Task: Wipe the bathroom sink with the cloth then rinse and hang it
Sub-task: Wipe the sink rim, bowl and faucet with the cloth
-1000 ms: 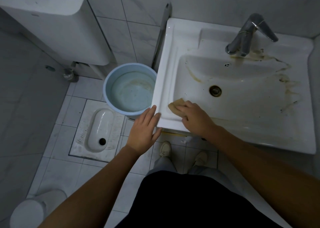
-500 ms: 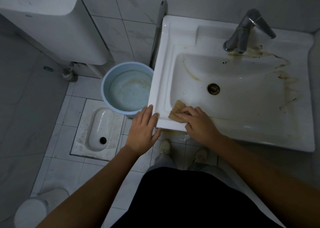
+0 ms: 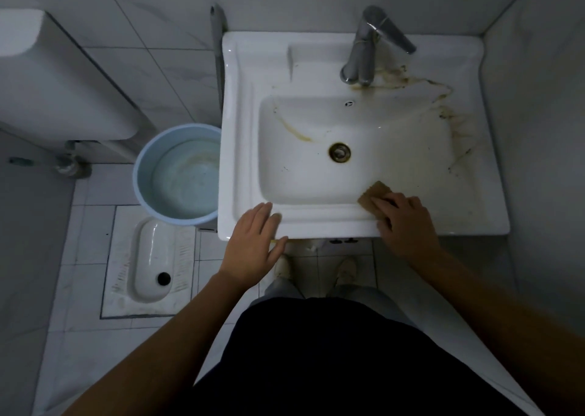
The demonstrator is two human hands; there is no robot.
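Wiping stage, judging by stains remaining. Sink (image 3: 240, 105) filling upper centre; basin holding no standing water, brown streaks running on left wall, around tap (image 3: 364, 54) base and down right deck. Blue bucket (image 3: 141, 175) sitting just beside sink's left edge, holding shallow murky water. Right hand (image 3: 403, 222) pressing brown cloth (image 3: 373, 192) flat at basin's near-right rim, fingers (image 3: 384, 200) extended together on top, not clamped. Cloth projecting beyond fingertips, toward drain (image 3: 339, 152). Heaviest staining lying rightward and back, nearer right hand. Left hand (image 3: 253, 241) bracing on near-left rim, fingers together, holding nothing.
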